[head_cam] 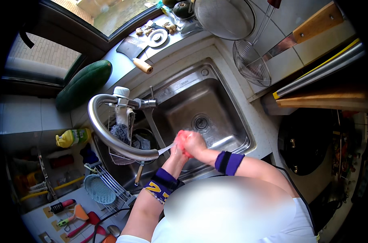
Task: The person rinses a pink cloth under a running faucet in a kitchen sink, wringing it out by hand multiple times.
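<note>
In the head view, my left hand (178, 152) and my right hand (196, 144) are pressed together over the near edge of the stainless steel sink basin (184, 103). Between them is a soft-looking, bright pink-red thing (181, 139), perhaps a cloth or sponge; its kind is not clear. Both hands close around it, and the fingers are partly hidden and blurred. Water runs from the curved metal faucet (123, 145) onto the hands from the left. A purple band circles each forearm. The drain (201, 122) shows just beyond the hands.
A wire basket (120, 159) and a wooden-handled pan (139, 174) occupy the left basin. A cleaver (132, 47) lies on the windowsill, its handle towards the sink, beside a large green gourd (83, 85). Strainers (252, 63) hang at upper right; a yellow bottle (73, 137) lies left.
</note>
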Available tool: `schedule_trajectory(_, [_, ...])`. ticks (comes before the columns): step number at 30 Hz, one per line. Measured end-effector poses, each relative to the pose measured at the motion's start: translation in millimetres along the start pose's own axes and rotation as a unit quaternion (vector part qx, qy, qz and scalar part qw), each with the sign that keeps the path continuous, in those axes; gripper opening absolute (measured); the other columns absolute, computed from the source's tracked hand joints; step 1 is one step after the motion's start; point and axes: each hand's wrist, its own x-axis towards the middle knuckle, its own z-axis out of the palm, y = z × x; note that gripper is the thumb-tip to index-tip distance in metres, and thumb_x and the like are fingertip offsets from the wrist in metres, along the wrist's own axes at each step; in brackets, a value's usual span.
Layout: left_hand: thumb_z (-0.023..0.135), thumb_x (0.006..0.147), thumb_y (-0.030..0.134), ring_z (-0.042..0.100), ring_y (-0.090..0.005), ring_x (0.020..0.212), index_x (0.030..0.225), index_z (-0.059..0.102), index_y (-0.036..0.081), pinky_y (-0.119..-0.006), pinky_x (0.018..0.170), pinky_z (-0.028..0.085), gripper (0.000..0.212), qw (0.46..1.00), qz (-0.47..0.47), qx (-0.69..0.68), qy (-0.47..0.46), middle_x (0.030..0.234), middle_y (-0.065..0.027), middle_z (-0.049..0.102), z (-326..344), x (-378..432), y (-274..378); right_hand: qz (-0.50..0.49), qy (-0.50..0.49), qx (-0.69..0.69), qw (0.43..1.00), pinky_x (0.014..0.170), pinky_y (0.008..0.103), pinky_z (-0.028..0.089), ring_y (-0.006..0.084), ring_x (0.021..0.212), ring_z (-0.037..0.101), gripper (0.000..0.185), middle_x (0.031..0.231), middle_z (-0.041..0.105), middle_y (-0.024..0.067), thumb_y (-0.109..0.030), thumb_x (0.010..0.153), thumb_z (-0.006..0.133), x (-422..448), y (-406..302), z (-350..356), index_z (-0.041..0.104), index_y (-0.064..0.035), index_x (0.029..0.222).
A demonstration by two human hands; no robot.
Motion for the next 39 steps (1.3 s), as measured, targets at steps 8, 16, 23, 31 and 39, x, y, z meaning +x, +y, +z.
schedule_trajectory(8, [0.035,0.090,0.028,0.057,-0.0260,0.084,0.099,0.050,0.004,-0.039,0.075,0.048,0.030,0.990,0.082,0.115,0.028,0.095,-0.0110,0.056,65.1,-44.5,20.3,0.020,-0.012,-0.037,0.999,0.066,0.0433,0.045,0.0364,0.076,0.056,0.030,0.078,0.059,0.0180,-0.031,0.082,0.042,21.4,31.1,-10.8,0.060,-0.0069,0.082])
schedule_trajectory(16, [0.041,0.087,0.024,0.044,-0.0261,0.110,0.126,0.034,0.007,-0.038,0.086,0.040,0.043,0.930,0.032,0.360,0.071,0.126,-0.0114,0.038,29.3,-29.8,42.4,0.041,-0.006,0.032,0.999,0.070,0.0364,0.044,0.0305,0.079,0.059,0.028,0.080,0.060,0.0173,-0.025,0.085,0.041,27.1,56.0,-8.7,0.058,-0.0025,0.089])
schedule_trajectory(23, [0.062,0.065,-0.006,0.048,-0.0190,0.101,0.130,0.028,0.006,-0.027,0.079,0.044,0.074,0.742,0.203,0.638,0.032,0.119,-0.0107,0.043,-24.9,8.0,30.8,0.135,-0.141,0.170,0.966,0.046,0.0250,0.045,0.0112,0.055,0.055,0.027,0.069,0.059,0.0039,-0.024,0.085,0.042,25.6,38.3,3.5,0.060,-0.0043,0.088])
schedule_trajectory(31, [0.056,0.075,0.010,0.054,-0.0225,0.091,0.117,0.045,0.006,-0.031,0.080,0.042,0.043,0.689,0.240,0.679,-0.077,0.100,-0.0129,0.057,8.8,-23.1,33.0,0.199,-0.162,0.168,0.952,0.045,0.0231,0.044,0.0103,0.052,0.053,0.020,0.068,0.059,0.0036,-0.020,0.080,0.051,31.7,40.5,-12.7,0.061,-0.0037,0.085])
schedule_trajectory(39, [0.048,0.085,0.016,0.054,-0.0114,0.077,0.093,0.056,0.000,-0.024,0.070,0.042,0.019,0.862,0.246,0.437,-0.073,0.083,-0.0054,0.059,-11.0,-17.3,37.5,0.102,-0.027,0.166,0.980,0.059,0.0278,0.048,0.0174,0.070,0.060,0.026,0.078,0.061,0.0117,-0.015,0.070,0.063,43.9,66.1,-16.0,0.057,-0.0003,0.090])
